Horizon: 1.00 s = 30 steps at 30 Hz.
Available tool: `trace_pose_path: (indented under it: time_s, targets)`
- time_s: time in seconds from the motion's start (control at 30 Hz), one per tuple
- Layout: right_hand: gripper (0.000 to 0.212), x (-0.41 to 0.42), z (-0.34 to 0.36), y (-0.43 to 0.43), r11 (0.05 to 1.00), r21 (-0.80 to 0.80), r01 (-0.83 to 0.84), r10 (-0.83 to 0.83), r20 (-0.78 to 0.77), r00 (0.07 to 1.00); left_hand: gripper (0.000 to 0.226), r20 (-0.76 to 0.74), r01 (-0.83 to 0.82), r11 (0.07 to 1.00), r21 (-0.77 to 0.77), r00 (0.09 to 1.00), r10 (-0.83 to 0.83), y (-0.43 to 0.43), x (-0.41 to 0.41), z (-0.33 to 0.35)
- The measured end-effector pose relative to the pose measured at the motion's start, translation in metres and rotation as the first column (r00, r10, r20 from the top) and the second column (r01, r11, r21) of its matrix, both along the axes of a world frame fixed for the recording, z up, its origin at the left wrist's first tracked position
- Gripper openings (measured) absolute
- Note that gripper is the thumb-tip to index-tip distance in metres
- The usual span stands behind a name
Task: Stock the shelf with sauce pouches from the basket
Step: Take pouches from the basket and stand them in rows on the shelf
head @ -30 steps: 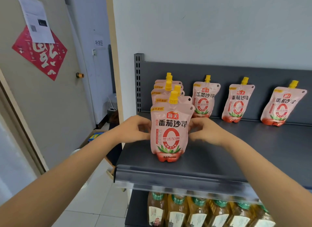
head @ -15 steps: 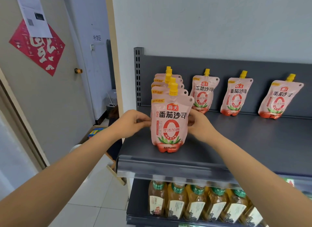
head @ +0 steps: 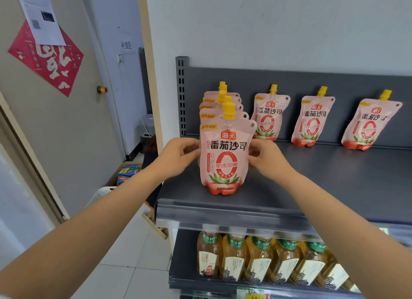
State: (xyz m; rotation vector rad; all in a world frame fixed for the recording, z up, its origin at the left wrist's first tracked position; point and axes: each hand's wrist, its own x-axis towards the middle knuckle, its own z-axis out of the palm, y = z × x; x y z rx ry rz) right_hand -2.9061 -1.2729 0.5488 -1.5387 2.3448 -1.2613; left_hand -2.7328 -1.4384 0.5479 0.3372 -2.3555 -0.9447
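Observation:
A pink sauce pouch (head: 226, 158) with a yellow cap stands upright at the front of a row of several like pouches (head: 214, 102) on the grey shelf (head: 334, 187). My left hand (head: 178, 157) pinches the front pouch's left edge. My right hand (head: 265, 157) pinches its right edge. Three more pouches lean against the shelf's back panel: one (head: 268, 117) just right of the row, one (head: 312, 120) further right, one (head: 370, 125) at the far right. The white basket (head: 100, 193) shows only as a rim on the floor at left.
Below the shelf stands a row of amber drink bottles (head: 263, 258). A carton with blue and green packs (head: 128, 173) sits on the floor by the door (head: 55, 120). The shelf surface to the right of the row is bare.
Both hands stay on the front pouch's edges. The pouch stands a little straighter and the camera view has shifted slightly.

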Motion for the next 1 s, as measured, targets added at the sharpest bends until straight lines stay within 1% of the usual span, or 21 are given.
trace_pose_path:
  time_s: [0.13, 0.37, 0.43, 0.5, 0.7, 0.9, 1.0]
  targets:
    - [0.031, 0.002, -0.003, -0.004, 0.999, -0.043, -0.005, 0.006, 0.016, 1.000, 0.025, -0.010, -0.012, 1.000, -0.002, 1.000, 0.012, 0.000, -0.002, -0.003]
    - [0.031, 0.004, -0.011, -0.006, 0.988, -0.157, 0.005, 0.016, 0.131, 0.991, 0.025, -0.008, 0.006, 1.000, 0.025, 1.000, -0.006, 0.000, -0.001, -0.003]
    - [0.035, 0.005, -0.013, -0.004, 0.984, -0.177, -0.007, 0.034, 0.148, 0.988, 0.024, -0.014, 0.009, 0.999, 0.036, 1.000, -0.008, 0.001, -0.001, -0.003]
    - [0.038, 0.006, -0.014, -0.003, 0.984, -0.175, -0.027, 0.054, 0.154, 0.987, 0.024, -0.018, 0.015, 0.999, 0.041, 1.000, -0.014, 0.002, -0.001, -0.002]
    - [0.040, 0.009, -0.013, -0.003, 0.987, -0.162, -0.021, 0.049, 0.170, 0.984, 0.026, -0.014, 0.014, 0.998, 0.064, 1.000, -0.013, 0.003, -0.002, -0.002]
    - [0.039, 0.012, -0.010, -0.004, 0.991, -0.129, -0.030, 0.062, 0.250, 0.966, 0.027, -0.001, 0.011, 0.999, 0.052, 1.000, -0.011, 0.001, -0.002, 0.000]
    - [0.036, 0.013, -0.009, -0.004, 0.991, -0.117, -0.064, 0.097, 0.301, 0.949, 0.027, -0.004, 0.018, 0.998, 0.054, 1.000, -0.018, 0.001, -0.002, 0.000]
